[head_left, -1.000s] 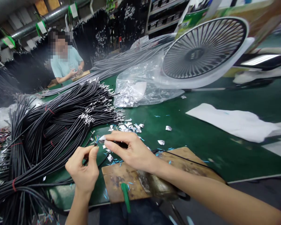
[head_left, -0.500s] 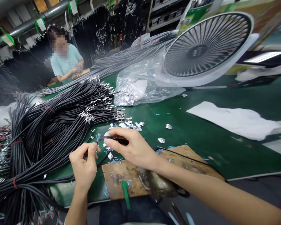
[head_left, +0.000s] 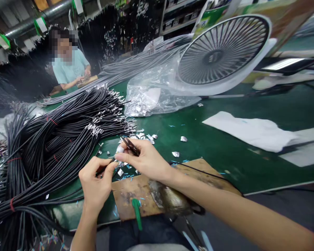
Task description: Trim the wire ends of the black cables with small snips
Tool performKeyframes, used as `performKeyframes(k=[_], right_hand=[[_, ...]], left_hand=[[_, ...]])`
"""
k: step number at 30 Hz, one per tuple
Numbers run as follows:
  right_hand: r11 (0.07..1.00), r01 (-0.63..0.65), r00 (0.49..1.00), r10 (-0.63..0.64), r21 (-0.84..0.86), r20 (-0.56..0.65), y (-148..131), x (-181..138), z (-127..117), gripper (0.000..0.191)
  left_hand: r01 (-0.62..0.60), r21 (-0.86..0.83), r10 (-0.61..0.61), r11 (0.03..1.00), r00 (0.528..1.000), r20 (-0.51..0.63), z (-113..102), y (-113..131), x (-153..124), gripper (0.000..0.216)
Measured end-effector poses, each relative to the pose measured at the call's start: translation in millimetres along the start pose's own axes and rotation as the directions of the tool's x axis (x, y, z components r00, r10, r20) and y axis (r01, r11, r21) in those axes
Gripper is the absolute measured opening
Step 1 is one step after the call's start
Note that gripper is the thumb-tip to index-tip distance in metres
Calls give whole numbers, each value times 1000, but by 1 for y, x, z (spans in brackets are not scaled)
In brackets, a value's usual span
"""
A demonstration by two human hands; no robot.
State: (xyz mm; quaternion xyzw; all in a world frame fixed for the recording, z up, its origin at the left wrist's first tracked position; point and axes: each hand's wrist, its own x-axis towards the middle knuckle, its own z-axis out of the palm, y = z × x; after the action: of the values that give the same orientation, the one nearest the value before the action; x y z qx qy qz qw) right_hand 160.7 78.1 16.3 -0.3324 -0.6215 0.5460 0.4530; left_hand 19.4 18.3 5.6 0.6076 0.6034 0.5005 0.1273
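Observation:
My left hand (head_left: 95,179) is closed around the end of a black cable (head_left: 104,169), thumb and forefinger pinching it. My right hand (head_left: 150,160) meets it from the right, its fingertips touching or nearly touching the cable end. In that hand lies a pair of dark tweezers (head_left: 131,146), pointing up and to the left. Something white covers a fingertip there, perhaps tape or a finger cot. The exact contact at the cable tip is hidden by the fingers. Foil scraps (head_left: 149,137) and bits of blue insulation lie just beyond and below the hands.
A big pile of black cables (head_left: 68,122) with silvery ends fills the left. Below the hands is a stained wooden board (head_left: 128,198) with a green-handled thing (head_left: 136,212). Behind stand a clear plastic bag (head_left: 162,97) and a fan (head_left: 222,52). Another person (head_left: 70,69) sits across the table.
My hands have come together at the cable end, which showed bare between them before. The tweezers have tilted upward. The whole view has shifted slightly.

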Motion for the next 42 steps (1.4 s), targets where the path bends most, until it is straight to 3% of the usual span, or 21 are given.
performKeyframes(k=[5, 10, 13, 15, 18, 20, 22, 25, 26, 28, 30, 32, 35, 42], right_hand=[[957, -125, 972, 66, 260, 224, 4, 6, 0, 45], [989, -89, 994, 79, 118, 81, 5, 9, 1, 45], [970, -153, 969, 110, 187, 221, 6, 8, 2, 40], [984, -86, 962, 41, 154, 271, 6, 7, 3, 32], [970, 213, 975, -204, -120, 83, 6, 6, 4, 16], [901, 327, 934, -355, -286, -50, 5, 8, 0, 12], [880, 326, 882, -415, -347, -223, 5, 11, -7, 12], [917, 219, 778, -370, -334, -507, 6, 16, -17, 16], [923, 201, 791, -350, -328, -502, 6, 17, -17, 19], [927, 236, 885, -328, -290, -331, 7, 16, -13, 23], [923, 288, 927, -336, -256, -166, 8, 13, -6, 13], [919, 308, 927, -348, -246, -138, 9, 10, 1, 14], [929, 283, 933, -324, -241, -154, 9, 7, 2, 13], [926, 287, 945, -316, -244, -88, 5, 6, -2, 12]], left_hand=[[124, -164, -98, 979, 982, 160, 0, 1, 8, 15], [78, -111, -75, 991, 997, 28, 6, -4, 9, 20], [88, -168, -77, 982, 994, 72, 7, -5, 12, 21], [112, -195, -86, 974, 987, 138, 5, -4, 14, 20], [116, -135, -85, 984, 974, 212, 1, 0, 15, 29], [84, -91, -62, 992, 975, 215, 0, 2, 14, 34], [58, -69, -44, 996, 980, 194, -1, 4, 12, 35], [84, -90, -70, 992, 986, 151, -1, 4, 12, 33], [101, -109, -86, 989, 988, 130, -1, 4, 12, 30], [134, -153, -124, 979, 990, 68, -1, 2, 12, 21], [155, -193, -159, 969, 987, -1, 0, -1, 13, 16], [137, -213, -155, 967, 986, -67, 1, -4, 12, 18], [23, -168, -42, 986, 993, -110, 2, -8, 9, 14], [-235, 154, 241, 960, 970, -22, 0, -10, 5, 20]])
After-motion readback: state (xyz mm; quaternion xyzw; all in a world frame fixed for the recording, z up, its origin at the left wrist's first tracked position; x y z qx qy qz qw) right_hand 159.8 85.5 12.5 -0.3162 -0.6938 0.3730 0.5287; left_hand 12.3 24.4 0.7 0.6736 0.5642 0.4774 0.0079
